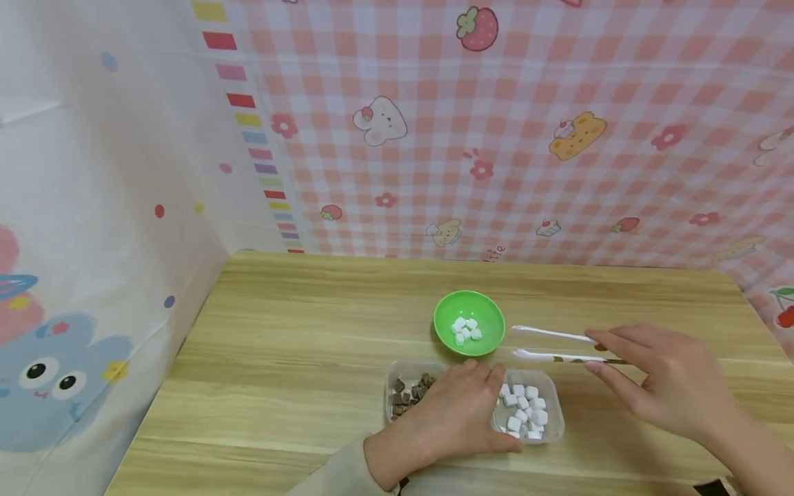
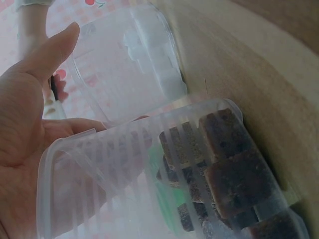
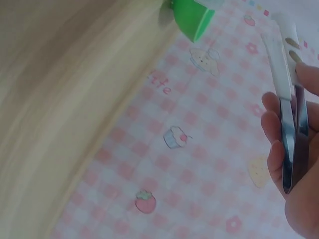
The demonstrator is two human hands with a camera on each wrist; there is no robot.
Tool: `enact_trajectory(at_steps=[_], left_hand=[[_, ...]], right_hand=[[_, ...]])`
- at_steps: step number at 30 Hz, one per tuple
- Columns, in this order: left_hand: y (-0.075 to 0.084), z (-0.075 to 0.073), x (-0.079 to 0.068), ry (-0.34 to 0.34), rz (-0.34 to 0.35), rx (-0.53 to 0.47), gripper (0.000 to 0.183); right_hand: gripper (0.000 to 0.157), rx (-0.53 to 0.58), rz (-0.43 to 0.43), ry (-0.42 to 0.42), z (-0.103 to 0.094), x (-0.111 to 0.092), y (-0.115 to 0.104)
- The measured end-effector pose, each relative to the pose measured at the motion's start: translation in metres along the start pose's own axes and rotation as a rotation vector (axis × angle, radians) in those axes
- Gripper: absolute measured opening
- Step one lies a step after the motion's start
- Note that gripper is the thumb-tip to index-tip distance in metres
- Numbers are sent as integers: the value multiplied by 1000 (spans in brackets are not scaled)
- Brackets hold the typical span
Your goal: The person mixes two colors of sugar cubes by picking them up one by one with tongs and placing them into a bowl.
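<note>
My left hand (image 1: 455,410) reaches over two clear plastic boxes. Its fingers lie at the far edge of the right-hand box (image 1: 561,413) and its thumb at the near edge, holding that box, which contains white cubes (image 1: 523,403). The left-hand box (image 2: 45,199) contains dark brown cubes (image 2: 237,186) and is partly hidden under the hand. On the right, my right hand (image 1: 666,379) grips a pair of tweezers (image 3: 286,124) between thumb and fingers. Their white arms stand apart beside a green bowl (image 1: 442,337), with nothing between the tips. Several white cubes (image 1: 465,331) lie in the bowl.
A wood-grain table (image 1: 279,324) carries everything. Behind it hangs a pink checked cloth (image 1: 422,172) with cartoon prints, and a white printed cloth (image 1: 136,241) hangs at the left. The bowl stands just behind the two boxes.
</note>
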State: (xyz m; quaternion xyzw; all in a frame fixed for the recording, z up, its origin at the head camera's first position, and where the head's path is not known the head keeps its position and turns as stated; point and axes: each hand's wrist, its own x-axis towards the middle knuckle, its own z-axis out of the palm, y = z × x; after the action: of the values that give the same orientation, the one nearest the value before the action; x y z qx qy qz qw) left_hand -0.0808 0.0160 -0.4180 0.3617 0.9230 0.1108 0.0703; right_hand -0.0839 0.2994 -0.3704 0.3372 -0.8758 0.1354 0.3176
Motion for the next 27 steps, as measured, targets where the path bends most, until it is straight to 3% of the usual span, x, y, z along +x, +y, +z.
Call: enact_trajectory(at_steps=[10, 17, 27], left_hand=[[0, 0, 1, -5, -4, 8, 101], [0, 1, 1, 8, -1, 13, 99], [0, 1, 1, 12, 12, 17, 100]], right_hand=[[59, 20, -73, -89, -13, -11, -6], [65, 13, -92, -180, 0, -16, -16], [70, 11, -154, -236, 19, -16, -28]])
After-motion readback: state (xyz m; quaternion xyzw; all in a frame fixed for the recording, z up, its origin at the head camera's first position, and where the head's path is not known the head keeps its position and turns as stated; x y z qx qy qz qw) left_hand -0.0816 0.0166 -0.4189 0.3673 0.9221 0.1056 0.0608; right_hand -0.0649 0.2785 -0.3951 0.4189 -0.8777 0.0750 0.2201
